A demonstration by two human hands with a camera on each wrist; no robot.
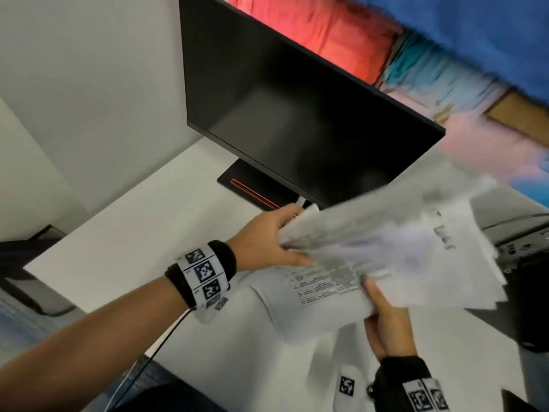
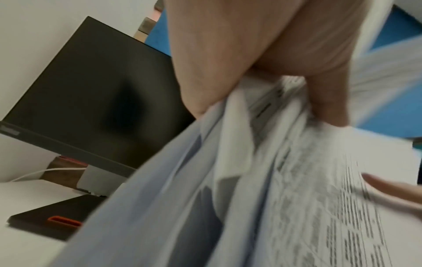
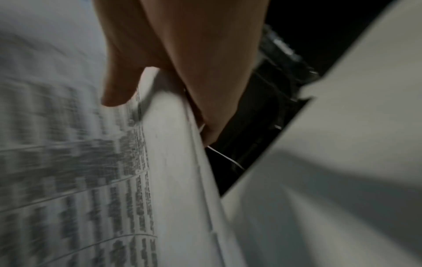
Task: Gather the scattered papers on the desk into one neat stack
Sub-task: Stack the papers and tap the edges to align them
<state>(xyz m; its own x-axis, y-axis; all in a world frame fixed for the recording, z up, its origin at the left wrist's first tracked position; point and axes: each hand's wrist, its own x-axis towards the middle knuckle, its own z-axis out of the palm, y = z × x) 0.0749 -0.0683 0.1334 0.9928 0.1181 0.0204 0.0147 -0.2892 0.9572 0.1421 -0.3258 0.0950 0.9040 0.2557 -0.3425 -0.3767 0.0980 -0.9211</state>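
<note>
A loose bundle of printed white papers (image 1: 386, 257) is lifted above the white desk (image 1: 133, 233), blurred by motion. My left hand (image 1: 267, 242) grips the bundle's left end, thumb on top and fingers underneath; the left wrist view shows the sheets (image 2: 262, 180) bunched between thumb and fingers. My right hand (image 1: 383, 316) holds the near edge of the sheets from below, thumb on the printed side. The right wrist view has that thumb (image 3: 118, 86) pressed on the printed page (image 3: 68, 162). The sheets fan out unevenly toward the right.
A dark monitor (image 1: 297, 114) stands just behind the papers on a black base with a red line (image 1: 252, 188). A black device with cables (image 1: 528, 263) sits at the right. A dark object (image 1: 29, 263) lies off the desk's left end.
</note>
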